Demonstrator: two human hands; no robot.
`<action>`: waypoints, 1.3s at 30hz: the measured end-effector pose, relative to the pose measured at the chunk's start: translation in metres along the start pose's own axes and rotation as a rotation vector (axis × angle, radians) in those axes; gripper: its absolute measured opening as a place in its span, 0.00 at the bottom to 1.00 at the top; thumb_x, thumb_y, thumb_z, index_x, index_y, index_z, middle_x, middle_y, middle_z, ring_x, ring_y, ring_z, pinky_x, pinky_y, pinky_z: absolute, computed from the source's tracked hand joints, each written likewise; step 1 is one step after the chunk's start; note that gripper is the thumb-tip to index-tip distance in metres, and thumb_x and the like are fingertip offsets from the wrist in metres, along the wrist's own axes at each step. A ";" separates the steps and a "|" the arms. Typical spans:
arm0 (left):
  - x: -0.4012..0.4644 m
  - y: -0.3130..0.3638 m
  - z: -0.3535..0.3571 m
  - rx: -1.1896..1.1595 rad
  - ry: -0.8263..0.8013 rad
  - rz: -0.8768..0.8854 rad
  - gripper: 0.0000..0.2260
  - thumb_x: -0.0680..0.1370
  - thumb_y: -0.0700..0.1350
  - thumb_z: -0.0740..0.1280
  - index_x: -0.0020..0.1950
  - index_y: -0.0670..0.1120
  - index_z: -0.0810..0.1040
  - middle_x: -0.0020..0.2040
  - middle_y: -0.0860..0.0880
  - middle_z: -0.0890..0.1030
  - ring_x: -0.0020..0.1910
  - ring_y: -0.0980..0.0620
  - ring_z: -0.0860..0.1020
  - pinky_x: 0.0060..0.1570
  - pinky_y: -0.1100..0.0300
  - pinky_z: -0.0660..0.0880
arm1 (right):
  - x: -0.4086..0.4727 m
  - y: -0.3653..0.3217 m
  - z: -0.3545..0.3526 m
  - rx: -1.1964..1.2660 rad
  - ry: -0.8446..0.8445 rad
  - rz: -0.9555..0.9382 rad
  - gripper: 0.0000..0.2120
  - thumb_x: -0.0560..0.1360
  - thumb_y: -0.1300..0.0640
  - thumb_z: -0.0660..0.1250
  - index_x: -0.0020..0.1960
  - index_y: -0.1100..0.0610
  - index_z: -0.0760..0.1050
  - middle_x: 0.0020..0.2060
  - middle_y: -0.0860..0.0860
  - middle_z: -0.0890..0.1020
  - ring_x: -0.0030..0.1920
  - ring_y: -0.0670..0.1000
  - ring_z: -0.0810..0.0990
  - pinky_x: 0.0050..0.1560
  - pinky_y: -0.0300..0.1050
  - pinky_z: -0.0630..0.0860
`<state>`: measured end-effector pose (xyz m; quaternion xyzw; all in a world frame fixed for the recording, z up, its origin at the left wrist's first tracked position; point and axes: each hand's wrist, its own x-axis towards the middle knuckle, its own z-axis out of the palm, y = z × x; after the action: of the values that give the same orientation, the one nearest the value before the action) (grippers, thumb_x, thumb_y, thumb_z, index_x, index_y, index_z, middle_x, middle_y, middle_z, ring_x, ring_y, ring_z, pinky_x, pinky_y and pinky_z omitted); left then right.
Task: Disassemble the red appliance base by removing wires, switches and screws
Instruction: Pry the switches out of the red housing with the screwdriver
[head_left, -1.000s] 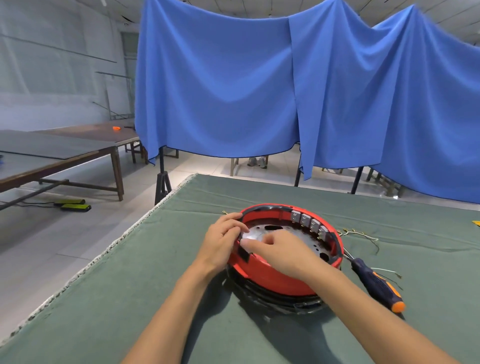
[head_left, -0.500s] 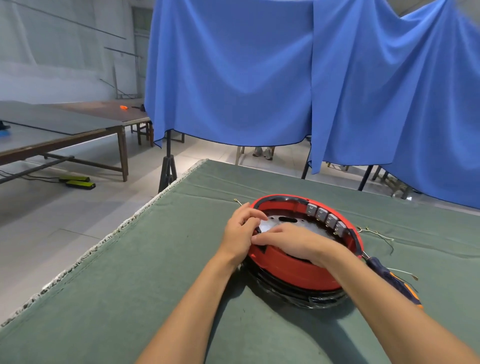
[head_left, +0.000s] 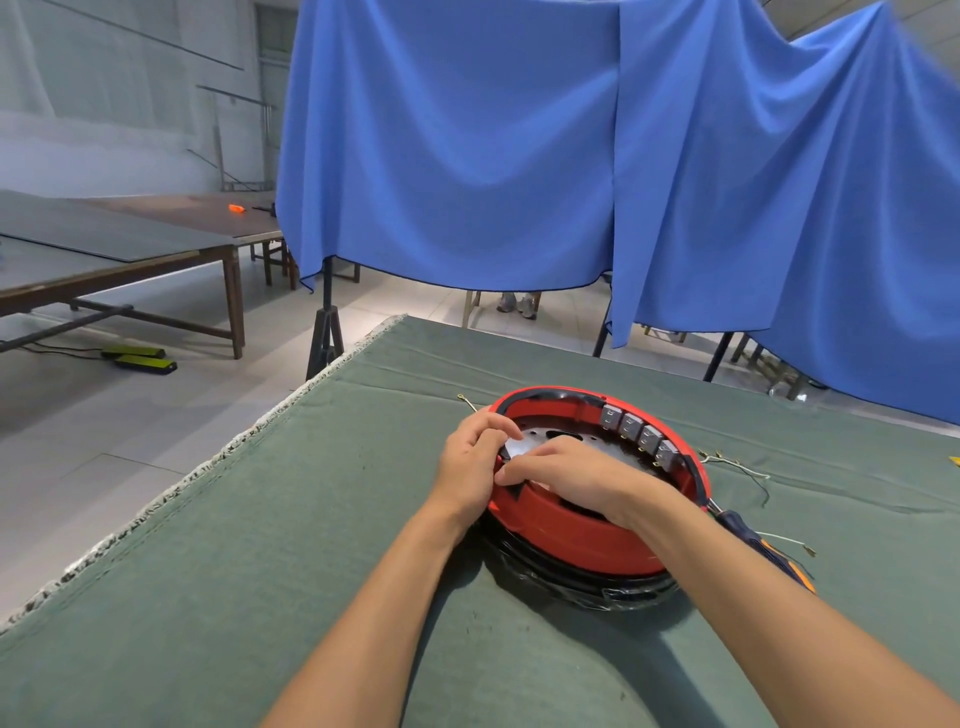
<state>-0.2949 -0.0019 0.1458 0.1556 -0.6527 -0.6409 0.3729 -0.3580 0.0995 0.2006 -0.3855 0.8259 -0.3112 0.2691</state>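
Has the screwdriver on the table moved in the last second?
No. The screwdriver still lies on the green cloth, its tip against the right side of the red base, beside the loose wires; only the camera shifted.

I see two bare forearms reaching in from the bottom edge, with no sleeves on either. My left hand (head_left: 470, 462) and right hand (head_left: 574, 480) wear no gloves, rings or watch.

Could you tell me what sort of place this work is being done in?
Probably a workshop or recording hall: a green cloth-covered table serves as the bench, blue drapes hang on stands as a backdrop, and long wooden tables stand on a tiled floor.
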 end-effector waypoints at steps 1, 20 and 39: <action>-0.001 -0.001 0.000 -0.003 0.006 -0.002 0.13 0.76 0.31 0.56 0.37 0.43 0.76 0.35 0.53 0.73 0.35 0.57 0.69 0.38 0.67 0.66 | 0.000 0.000 0.000 0.004 0.009 -0.001 0.13 0.68 0.46 0.71 0.31 0.55 0.78 0.27 0.46 0.77 0.30 0.45 0.73 0.39 0.43 0.68; -0.003 -0.002 0.004 -0.098 0.057 -0.055 0.13 0.77 0.33 0.56 0.37 0.43 0.75 0.36 0.47 0.73 0.37 0.51 0.69 0.36 0.60 0.66 | 0.006 -0.004 0.002 -0.054 0.032 0.056 0.12 0.65 0.42 0.69 0.30 0.48 0.80 0.27 0.43 0.81 0.31 0.43 0.78 0.35 0.41 0.69; -0.003 -0.002 0.000 -0.057 0.033 -0.044 0.13 0.75 0.32 0.55 0.36 0.42 0.74 0.33 0.46 0.72 0.30 0.55 0.68 0.31 0.62 0.66 | 0.000 -0.001 0.013 -0.172 0.289 -0.086 0.18 0.69 0.43 0.60 0.26 0.53 0.65 0.22 0.46 0.70 0.26 0.49 0.67 0.31 0.44 0.62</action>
<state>-0.2933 -0.0003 0.1433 0.1698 -0.6244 -0.6646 0.3735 -0.3489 0.0947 0.1927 -0.3932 0.8623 -0.3029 0.0998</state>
